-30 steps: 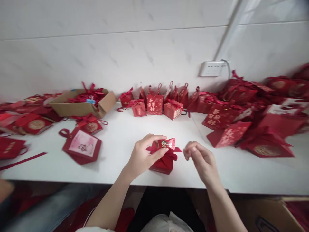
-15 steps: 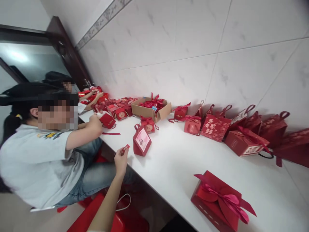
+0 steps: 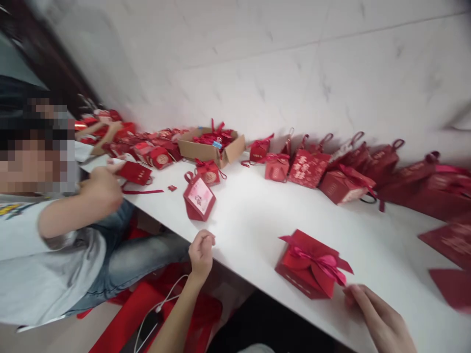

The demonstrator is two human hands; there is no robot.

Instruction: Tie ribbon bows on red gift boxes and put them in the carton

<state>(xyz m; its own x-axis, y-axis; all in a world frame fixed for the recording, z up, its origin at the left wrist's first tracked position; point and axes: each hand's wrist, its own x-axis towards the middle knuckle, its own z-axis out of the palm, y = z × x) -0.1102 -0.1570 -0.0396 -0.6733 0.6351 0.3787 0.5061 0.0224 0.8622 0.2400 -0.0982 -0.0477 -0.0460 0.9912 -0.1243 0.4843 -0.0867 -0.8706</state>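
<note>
A red gift box (image 3: 307,272) with a crimson ribbon bow (image 3: 318,260) stands on the white table in front of me. Just off its right corner is my right hand (image 3: 380,316), thumb and fingers drawn together close to the bow's tail, with nothing visible in them. At the table's front edge, my left hand (image 3: 201,252) is loosely curled and appears bare. Beyond it stands a red house-shaped box (image 3: 190,205) with a pink picture panel. A small red packet (image 3: 171,188) lies on the tabletop, left of that box.
A co-worker (image 3: 73,220) sits at the left handling a red pouch (image 3: 137,173). An open cardboard box (image 3: 198,150) holds ribbons. Several red gift boxes line the wall, including a boxy one (image 3: 340,185). Below are a red stool (image 3: 125,314) and a white cable (image 3: 142,318).
The small red packet left my left hand and now lies on the table. That hand has come back to the right. My right hand has entered beside the bowed box. The view has shifted.
</note>
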